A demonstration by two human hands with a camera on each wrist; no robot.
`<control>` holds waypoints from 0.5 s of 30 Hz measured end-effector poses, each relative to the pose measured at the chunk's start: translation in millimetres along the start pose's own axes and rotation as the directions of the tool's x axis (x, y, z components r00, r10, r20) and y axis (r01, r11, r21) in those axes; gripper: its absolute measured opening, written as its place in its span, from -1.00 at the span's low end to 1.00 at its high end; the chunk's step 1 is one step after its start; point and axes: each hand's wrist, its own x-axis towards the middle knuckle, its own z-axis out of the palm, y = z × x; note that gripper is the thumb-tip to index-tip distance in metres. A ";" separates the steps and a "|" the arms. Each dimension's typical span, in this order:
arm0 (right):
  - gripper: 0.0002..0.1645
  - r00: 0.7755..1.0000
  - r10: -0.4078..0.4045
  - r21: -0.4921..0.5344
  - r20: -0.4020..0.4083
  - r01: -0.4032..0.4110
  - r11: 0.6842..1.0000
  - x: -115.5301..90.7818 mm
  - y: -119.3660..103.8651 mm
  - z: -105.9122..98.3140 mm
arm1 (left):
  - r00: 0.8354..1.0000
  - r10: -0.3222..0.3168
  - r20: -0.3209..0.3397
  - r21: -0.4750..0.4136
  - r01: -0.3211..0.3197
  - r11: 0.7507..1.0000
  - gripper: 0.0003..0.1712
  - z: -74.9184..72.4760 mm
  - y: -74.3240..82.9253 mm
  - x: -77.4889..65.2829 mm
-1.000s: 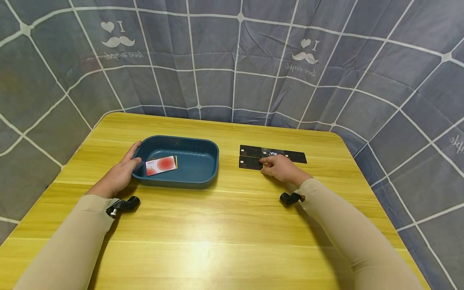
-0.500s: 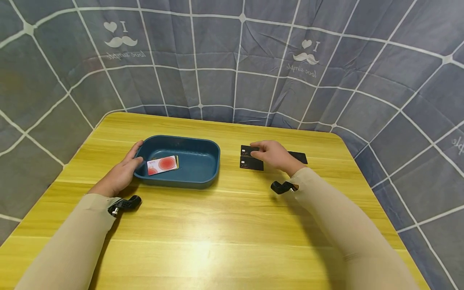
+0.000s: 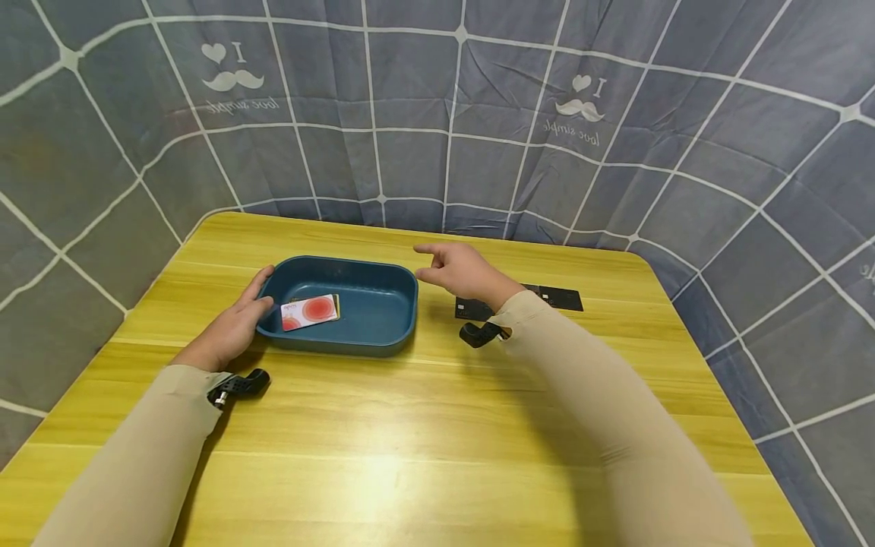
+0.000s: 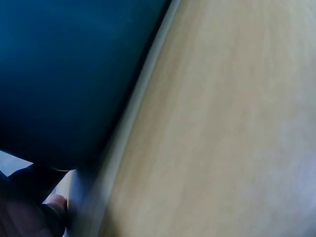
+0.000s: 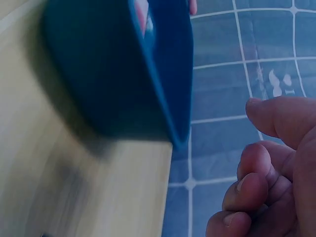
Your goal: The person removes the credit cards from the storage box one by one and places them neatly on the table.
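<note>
My left hand [image 3: 229,330] grips the left end of a dark blue plastic bin [image 3: 362,349], thumb at the rim. Inside the bin lies a white card with red circles [image 3: 311,311], partly covering a yellowish-edged one. My right hand [image 3: 461,271] hovers just past the bin's right end, index finger stretched left, thumb apart from it. In the right wrist view, its other fingers [image 5: 244,192] are bent and nothing shows between them and the thumb. Below that forearm, black cards lie on the table, including a VIP card [image 3: 472,309] and another black card [image 3: 562,298]; some are hidden.
A yellow wood-grain table [image 3: 355,441] carries everything. Behind it and along its sides hangs a grey-blue curtain [image 3: 410,163] with white grid lines. Black wrist mounts [image 3: 247,384] stick out from both beige sleeves.
My right hand has left the black cards and moved left and away from me to the bin's right end, now hiding some of the cards. My left hand stays on the bin.
</note>
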 end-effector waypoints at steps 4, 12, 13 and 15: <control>-0.31 1.000 -0.014 0.019 0.009 0.014 1.000 10.7 -12.6 4.7 | 1.000 -0.005 0.000 -0.005 0.005 1.000 -0.27 0.9 0.0 -1.2; -0.25 0.999 -0.039 0.023 0.032 0.038 0.999 29.8 -36.6 15.6 | 1.000 -0.019 -0.003 0.003 0.019 1.000 -0.27 2.5 3.3 -4.5; -0.24 0.998 -0.049 0.027 0.035 0.048 0.998 32.4 -39.0 17.4 | 1.000 -0.019 -0.003 0.002 0.019 1.000 -0.27 2.2 3.0 -4.4; -0.23 0.997 -0.067 0.034 0.041 0.066 0.997 37.1 -43.8 21.4 | 1.000 -0.018 -0.004 -0.002 0.018 1.000 -0.27 2.2 2.5 -4.0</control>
